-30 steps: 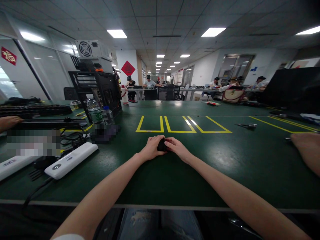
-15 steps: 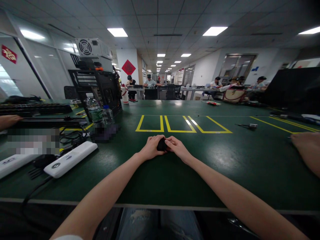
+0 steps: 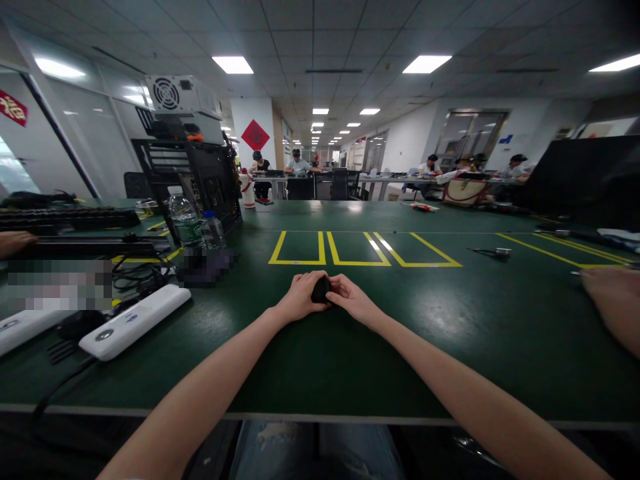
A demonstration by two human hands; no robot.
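Note:
A small black rounded object (image 3: 320, 290) is held between my two hands, low over the green table (image 3: 350, 367). Its exact kind does not show. My left hand (image 3: 302, 296) wraps round its left side, thumb below and fingers over the top. At its right side, the fingers of my right hand (image 3: 351, 297) are bent against it, with the thumb on its near face. Just beyond my hands, yellow tape outlines (image 3: 295, 262) mark the tabletop.
A white power strip (image 3: 135, 323) with cables lies at left, near water bottles (image 3: 186, 217) and an open black computer case (image 3: 215, 173). A screwdriver-like tool (image 3: 495, 253) lies at right. Other people's hands rest at the left edge and at the right (image 3: 613, 300).
My right thumb has shifted lower across the black object's near face, and more of the object shows. The whole view has slid slightly.

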